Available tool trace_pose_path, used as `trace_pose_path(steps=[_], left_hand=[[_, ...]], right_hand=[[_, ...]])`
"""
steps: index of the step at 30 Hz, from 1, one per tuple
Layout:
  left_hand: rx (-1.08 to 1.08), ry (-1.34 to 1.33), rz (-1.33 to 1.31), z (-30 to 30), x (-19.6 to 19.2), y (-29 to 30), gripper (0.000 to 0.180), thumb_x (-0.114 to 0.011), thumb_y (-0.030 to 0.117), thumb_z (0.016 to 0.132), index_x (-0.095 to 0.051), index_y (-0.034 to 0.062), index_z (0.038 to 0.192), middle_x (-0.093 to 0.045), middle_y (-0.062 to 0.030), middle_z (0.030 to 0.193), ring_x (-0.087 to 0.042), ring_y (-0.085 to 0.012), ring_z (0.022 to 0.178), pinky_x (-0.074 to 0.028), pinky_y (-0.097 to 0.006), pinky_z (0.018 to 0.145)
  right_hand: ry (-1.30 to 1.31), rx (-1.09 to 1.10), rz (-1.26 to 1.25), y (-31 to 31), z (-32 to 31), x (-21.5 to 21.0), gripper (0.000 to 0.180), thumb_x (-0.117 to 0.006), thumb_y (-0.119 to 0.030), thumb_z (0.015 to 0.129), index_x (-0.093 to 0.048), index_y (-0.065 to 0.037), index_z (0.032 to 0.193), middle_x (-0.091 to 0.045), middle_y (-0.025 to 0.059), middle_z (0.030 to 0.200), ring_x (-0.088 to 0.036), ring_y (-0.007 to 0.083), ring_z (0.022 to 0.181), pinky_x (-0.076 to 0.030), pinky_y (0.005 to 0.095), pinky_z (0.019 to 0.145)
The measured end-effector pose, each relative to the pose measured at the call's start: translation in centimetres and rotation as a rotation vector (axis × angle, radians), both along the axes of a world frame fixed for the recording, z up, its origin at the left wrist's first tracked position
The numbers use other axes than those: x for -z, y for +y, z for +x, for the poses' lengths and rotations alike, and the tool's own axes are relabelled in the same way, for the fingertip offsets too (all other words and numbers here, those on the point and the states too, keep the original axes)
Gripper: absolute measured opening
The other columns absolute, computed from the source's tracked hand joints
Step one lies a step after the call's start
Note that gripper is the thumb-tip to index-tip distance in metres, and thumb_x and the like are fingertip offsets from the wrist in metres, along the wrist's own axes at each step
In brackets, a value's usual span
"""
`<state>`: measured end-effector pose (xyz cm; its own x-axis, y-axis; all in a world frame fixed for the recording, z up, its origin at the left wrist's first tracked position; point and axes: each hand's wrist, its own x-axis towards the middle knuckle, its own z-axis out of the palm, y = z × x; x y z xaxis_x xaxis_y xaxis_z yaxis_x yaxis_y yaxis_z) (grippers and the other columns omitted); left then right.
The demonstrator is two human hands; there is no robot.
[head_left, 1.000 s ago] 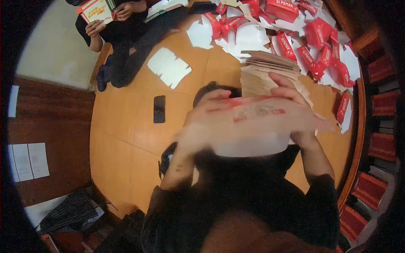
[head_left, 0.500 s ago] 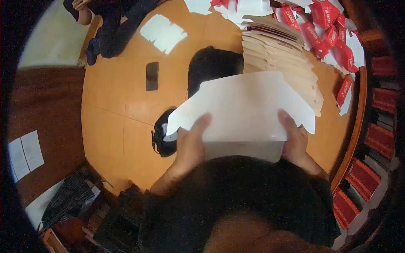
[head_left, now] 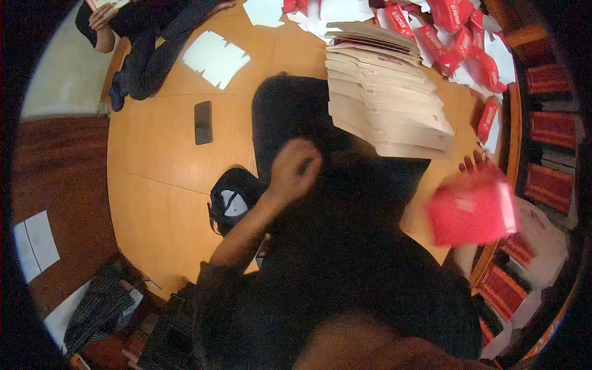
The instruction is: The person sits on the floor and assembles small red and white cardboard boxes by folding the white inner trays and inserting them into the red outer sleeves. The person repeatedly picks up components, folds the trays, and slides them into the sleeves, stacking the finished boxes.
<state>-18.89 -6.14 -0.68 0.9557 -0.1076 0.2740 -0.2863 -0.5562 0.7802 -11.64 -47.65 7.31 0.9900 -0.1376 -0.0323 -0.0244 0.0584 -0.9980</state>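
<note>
— Head view: what does each hand have?

— The right hand shows only blurred fingertips over the top edge of a red carton, held out at the person's right. Its grip looks pinched on that carton's upper edge, though motion blur hides the detail. The left hand hangs over the dark lap, fingers curled loosely inward, holding nothing.

— And around them?

— Just above and left of the right-hand grip lies a fanned stack of flat tan cartons on the wooden surface. Beyond it sit many red cartons. Left of the left hand lie a black cap and a dark phone.

— How far along?

— I'd judge well short of finished: a thick stack of flats waits, 1 carton is in hand, and a sizeable red pile is done.
</note>
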Motion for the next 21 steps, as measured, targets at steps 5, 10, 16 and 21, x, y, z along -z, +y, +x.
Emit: trace_pose_path(steps=[5, 10, 16, 21], left_hand=[[0.198, 0.051, 0.281, 3.4, 4.6, -3.8, 0.020, -0.063, 0.006, 0.087, -0.060, 0.0025, 0.107, -0.062, -0.0193, 0.105, -0.061, -0.0354, 0.098, -0.050, -0.042, 0.090], [-0.416, -0.068, -0.761, 14.4, 3.3, -6.3, 0.010, -0.057, 0.002, 0.094, -0.054, 0.0009, 0.104, -0.059, -0.0068, 0.097, -0.060, -0.0185, 0.087, -0.051, -0.032, 0.082], [-0.211, 0.409, -0.982, 32.5, 11.9, -0.9, 0.035, -0.051, 0.030, 0.100, -0.058, 0.0026, 0.121, -0.064, -0.0087, 0.114, -0.063, -0.0166, 0.100, -0.052, -0.031, 0.086], [-0.057, 0.497, -1.087, 42.0, 14.5, -0.8, 0.057, -0.050, 0.048, 0.098, -0.055, 0.0025, 0.131, -0.063, -0.0120, 0.120, -0.063, -0.0207, 0.104, -0.052, -0.036, 0.093]], right_hand=[[0.330, 0.006, 0.101, -1.7, -3.7, 9.0, 0.045, -0.066, -0.025, 0.091, -0.057, 0.001, 0.127, -0.061, 0.0132, 0.119, -0.059, 0.0253, 0.109, -0.046, 0.0380, 0.094], [0.494, -0.032, 0.122, 0.6, -6.1, 14.2, 0.044, -0.066, -0.026, 0.091, -0.057, 0.000, 0.126, -0.062, 0.0128, 0.118, -0.059, 0.0248, 0.107, -0.047, 0.0379, 0.093], [0.539, 0.003, 0.103, -1.2, -7.5, 15.5, 0.043, -0.065, -0.028, 0.092, -0.058, -0.001, 0.125, -0.062, 0.0123, 0.116, -0.060, 0.0244, 0.105, -0.048, 0.0378, 0.090], [0.619, 0.116, 0.089, -4.9, -7.9, 17.1, 0.043, -0.064, -0.029, 0.092, -0.058, -0.001, 0.124, -0.062, 0.0119, 0.115, -0.060, 0.0240, 0.103, -0.048, 0.0377, 0.089]])
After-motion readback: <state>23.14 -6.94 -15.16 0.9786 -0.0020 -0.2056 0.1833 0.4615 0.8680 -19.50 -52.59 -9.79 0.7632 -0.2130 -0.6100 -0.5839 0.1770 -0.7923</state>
